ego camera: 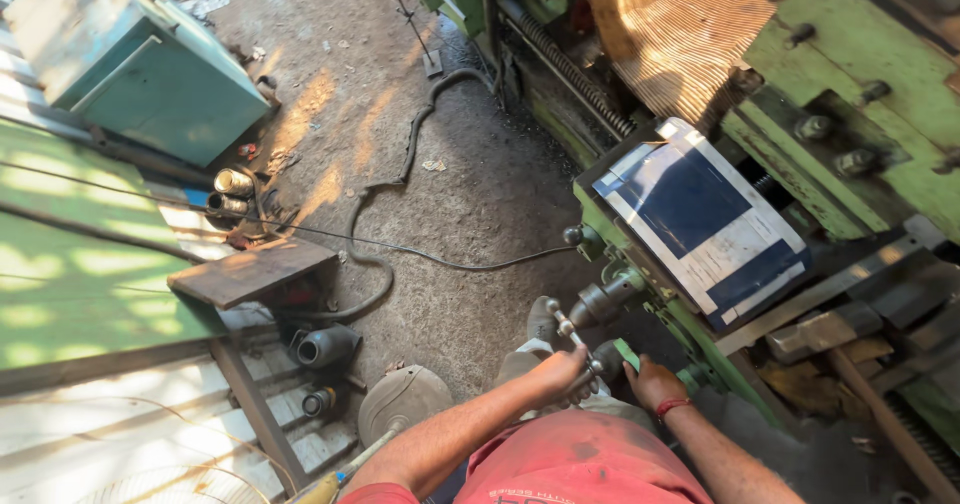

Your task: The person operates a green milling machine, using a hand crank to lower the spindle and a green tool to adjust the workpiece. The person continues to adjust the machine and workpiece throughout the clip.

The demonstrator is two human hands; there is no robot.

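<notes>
I look down at a green lathe (860,94) on my right. My left hand (562,374) is closed around a metal crank handle (568,331) on the front of the lathe carriage. My right hand (655,384), with a red band at the wrist, rests on a dark round knob or handwheel (610,356) just beside it. A blue and white board (705,219) lies on top of the carriage. My foot in a grey shoe (541,319) stands on the dirt floor below the handles.
A cable and a hose (380,254) snake across the dirt floor. A teal metal cabinet (130,59) stands at the top left. Green sheet metal (80,264), a wooden block (250,272) and metal pipe pieces (325,346) lie at the left.
</notes>
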